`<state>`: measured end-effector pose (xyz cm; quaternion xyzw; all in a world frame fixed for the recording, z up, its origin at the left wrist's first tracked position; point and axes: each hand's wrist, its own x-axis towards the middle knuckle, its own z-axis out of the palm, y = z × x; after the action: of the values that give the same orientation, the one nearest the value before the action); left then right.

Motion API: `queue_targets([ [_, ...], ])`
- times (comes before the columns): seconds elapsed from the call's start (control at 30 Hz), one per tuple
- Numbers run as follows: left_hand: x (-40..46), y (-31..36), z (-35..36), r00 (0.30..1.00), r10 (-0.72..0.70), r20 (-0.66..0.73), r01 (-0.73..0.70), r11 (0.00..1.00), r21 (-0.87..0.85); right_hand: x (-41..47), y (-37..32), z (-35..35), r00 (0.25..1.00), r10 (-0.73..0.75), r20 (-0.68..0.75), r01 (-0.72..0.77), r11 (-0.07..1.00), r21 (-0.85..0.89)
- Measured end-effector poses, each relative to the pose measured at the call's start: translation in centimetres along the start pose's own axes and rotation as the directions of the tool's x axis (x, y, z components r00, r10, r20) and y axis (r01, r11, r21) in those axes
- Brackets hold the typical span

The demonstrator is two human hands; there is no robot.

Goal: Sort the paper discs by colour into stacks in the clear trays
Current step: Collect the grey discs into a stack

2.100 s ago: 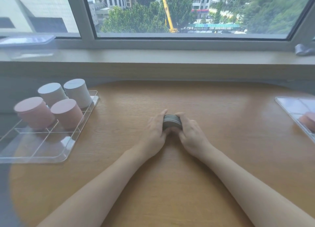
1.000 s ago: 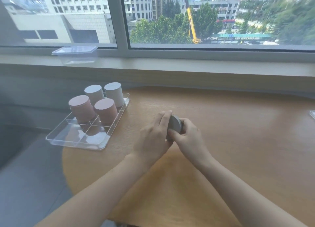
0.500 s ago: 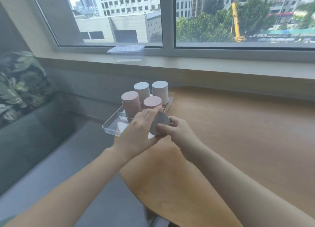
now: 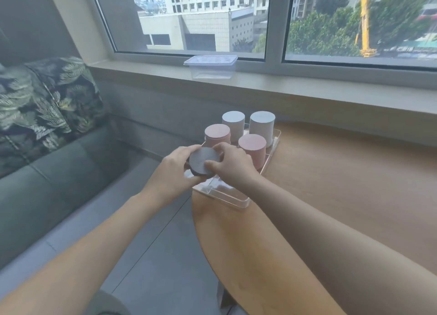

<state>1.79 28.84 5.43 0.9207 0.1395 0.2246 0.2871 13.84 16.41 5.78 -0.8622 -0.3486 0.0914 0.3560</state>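
A short stack of dark grey paper discs (image 4: 202,161) is held between both hands above the near left part of the clear tray (image 4: 238,200). My left hand (image 4: 176,170) grips its left side and underside. My right hand (image 4: 233,164) grips its right side, thumb on the top disc. In the tray stand two pink stacks (image 4: 252,149) (image 4: 217,135) and behind them two pale grey stacks (image 4: 262,126) (image 4: 233,124). The tray's near compartments are partly hidden by my hands.
The tray sits at the left end of the round wooden table (image 4: 331,184), close to its edge. A clear lidded box (image 4: 211,66) rests on the windowsill. A green sofa (image 4: 40,180) with a leaf-print cushion stands to the left, across grey floor.
Both hands carried the grey stack from the table's middle leftward to above the tray. The view swung left with them, bringing the sofa into sight.
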Motion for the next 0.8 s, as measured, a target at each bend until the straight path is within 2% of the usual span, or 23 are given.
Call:
queue_targets([
  [0.1,0.6,-1.4,0.3,0.993,-0.089,0.073,0.086,0.995,0.045,1.1,-0.1,1.1,0.999,-0.030,0.040,0.039,0.968,-0.248],
  [0.2,0.9,-2.0,0.8,0.969,-0.158,0.188,0.149,0.987,0.060,1.2,0.5,1.9,0.996,-0.058,0.068,0.080,0.921,-0.381],
  [0.33,0.8,-1.9,1.2,0.950,-0.167,0.265,0.150,0.985,0.086,0.9,1.0,2.3,0.994,-0.076,0.077,0.102,0.900,-0.424],
  [0.5,0.8,-1.9,1.1,0.946,-0.193,0.259,0.165,0.978,0.127,0.9,1.5,2.4,0.991,-0.122,0.054,0.133,0.882,-0.453],
  [0.8,0.2,-0.7,1.8,0.948,-0.152,0.279,0.112,0.981,0.157,-1.1,2.9,1.1,0.979,-0.188,0.081,0.204,0.855,-0.478],
])
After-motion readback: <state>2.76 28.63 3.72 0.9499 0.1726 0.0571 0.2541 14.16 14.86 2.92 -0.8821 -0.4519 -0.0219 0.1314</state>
